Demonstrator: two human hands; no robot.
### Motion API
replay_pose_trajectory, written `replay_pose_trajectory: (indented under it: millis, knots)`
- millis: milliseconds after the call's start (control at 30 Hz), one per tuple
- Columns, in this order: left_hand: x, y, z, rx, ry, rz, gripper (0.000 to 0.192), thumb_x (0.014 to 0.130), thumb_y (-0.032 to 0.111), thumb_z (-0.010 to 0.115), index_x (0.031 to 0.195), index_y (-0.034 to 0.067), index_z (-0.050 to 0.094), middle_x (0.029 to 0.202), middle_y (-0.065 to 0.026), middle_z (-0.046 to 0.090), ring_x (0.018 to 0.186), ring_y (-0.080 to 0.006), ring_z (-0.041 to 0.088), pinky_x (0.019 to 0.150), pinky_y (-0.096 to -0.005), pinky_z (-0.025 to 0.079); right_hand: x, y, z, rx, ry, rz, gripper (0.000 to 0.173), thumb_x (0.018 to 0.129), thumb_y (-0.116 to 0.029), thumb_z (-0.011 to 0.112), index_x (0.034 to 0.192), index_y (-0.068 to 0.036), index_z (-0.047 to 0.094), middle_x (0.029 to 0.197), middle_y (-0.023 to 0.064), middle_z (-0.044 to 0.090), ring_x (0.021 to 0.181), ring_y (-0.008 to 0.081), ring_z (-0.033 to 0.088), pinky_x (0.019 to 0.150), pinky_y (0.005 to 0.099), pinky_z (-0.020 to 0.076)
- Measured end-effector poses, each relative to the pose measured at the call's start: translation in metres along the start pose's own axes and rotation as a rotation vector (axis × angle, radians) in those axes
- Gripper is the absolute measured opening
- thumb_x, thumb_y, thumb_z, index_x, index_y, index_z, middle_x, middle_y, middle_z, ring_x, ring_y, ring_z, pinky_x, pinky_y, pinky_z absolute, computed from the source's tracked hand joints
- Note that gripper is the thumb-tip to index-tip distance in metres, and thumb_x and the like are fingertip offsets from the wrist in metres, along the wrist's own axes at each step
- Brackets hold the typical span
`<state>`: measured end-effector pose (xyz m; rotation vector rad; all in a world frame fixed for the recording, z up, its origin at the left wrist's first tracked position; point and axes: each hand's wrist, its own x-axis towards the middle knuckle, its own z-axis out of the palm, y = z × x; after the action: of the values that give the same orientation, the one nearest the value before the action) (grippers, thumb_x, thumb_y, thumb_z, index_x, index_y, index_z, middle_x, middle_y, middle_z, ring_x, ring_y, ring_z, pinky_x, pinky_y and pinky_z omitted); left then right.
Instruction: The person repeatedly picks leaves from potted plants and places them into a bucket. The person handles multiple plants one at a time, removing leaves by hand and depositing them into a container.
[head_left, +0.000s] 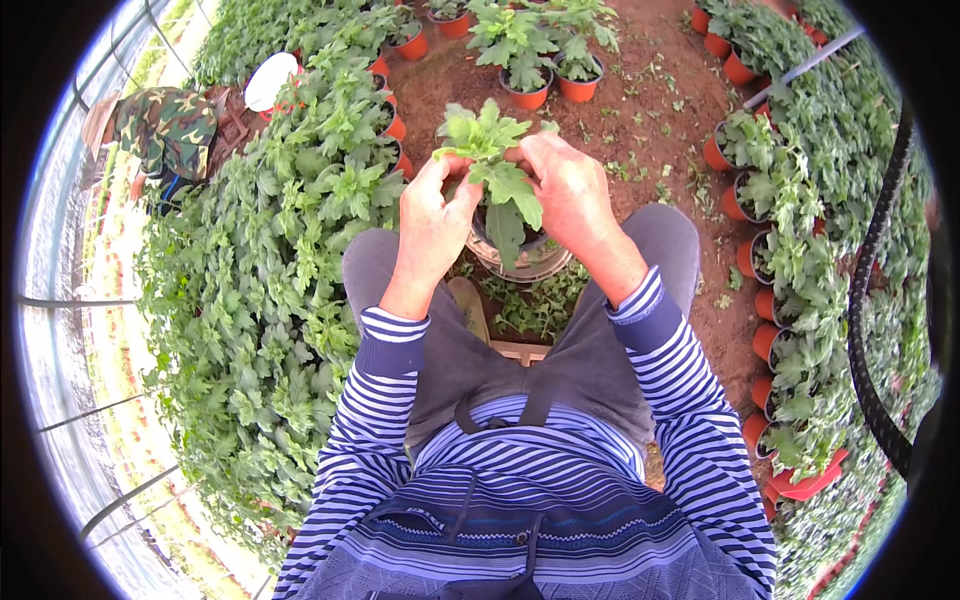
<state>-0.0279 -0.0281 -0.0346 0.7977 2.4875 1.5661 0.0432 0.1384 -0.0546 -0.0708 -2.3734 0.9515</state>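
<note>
A leafy green potted plant (504, 187) stands between my knees, its pot resting on a round, pale, dirt-marked support (517, 266). On the left side of its upper stem, my left hand (439, 210) pinches a leaf between thumb and fingers. My right hand (574, 191) is closed on the plant from the right, just under the top leaves; its fingertips are partly hidden by foliage. The pot's rim shows only in part beneath the leaves. Plucked leaves (536, 304) lie on the ground behind the support, between my feet.
Dense rows of potted plants flank me at left (277, 322) and right (806, 300). Two potted plants (527, 97) (580, 88) stand ahead on the soil (637, 112). A person in a camouflage jacket (166, 127) bends at the far left near a white round basin (271, 81).
</note>
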Motion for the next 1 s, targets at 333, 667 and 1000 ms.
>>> replay_pose_trajectory:
  millis: [333, 667, 1000]
  knots:
    - [0.005, -0.007, 0.006, -0.248, -0.049, -0.106, 0.017, 0.094, 0.008, 0.068, 0.106, -0.004, 0.069, 0.094, -0.0028, 0.07, 0.084, -0.0078, 0.061, 0.077, -0.025, 0.05, -0.018, 0.002, 0.015, -0.14, -0.004, -0.095, 0.019, 0.077, -0.012, 0.077, 0.095, -0.012, 0.07, 0.088, 0.0073, 0.062, 0.085, 0.0282, 0.066, 0.067, 0.0406, 0.0554]
    - [0.007, -0.011, 0.016, -0.461, -0.076, -0.103, 0.014, 0.095, 0.003, 0.067, 0.108, -0.001, 0.069, 0.098, -0.0003, 0.069, 0.086, -0.0051, 0.061, 0.077, -0.0221, 0.05, -0.002, 0.003, -0.012, 0.175, 0.079, -0.203, 0.038, 0.075, 0.01, 0.064, 0.105, -0.013, 0.071, 0.096, 0.0082, 0.065, 0.093, 0.0302, 0.065, 0.076, 0.0384, 0.0565]
    - [0.006, -0.017, 0.017, -0.457, -0.04, -0.13, 0.014, 0.094, 0.001, 0.068, 0.108, -0.002, 0.068, 0.096, -0.001, 0.069, 0.086, -0.0058, 0.062, 0.077, -0.0225, 0.05, -0.01, 0.007, 0.008, 0.088, 0.197, -0.249, 0.035, 0.074, 0.004, 0.065, 0.105, -0.011, 0.071, 0.096, 0.0066, 0.067, 0.091, 0.0303, 0.065, 0.077, 0.0405, 0.0561]
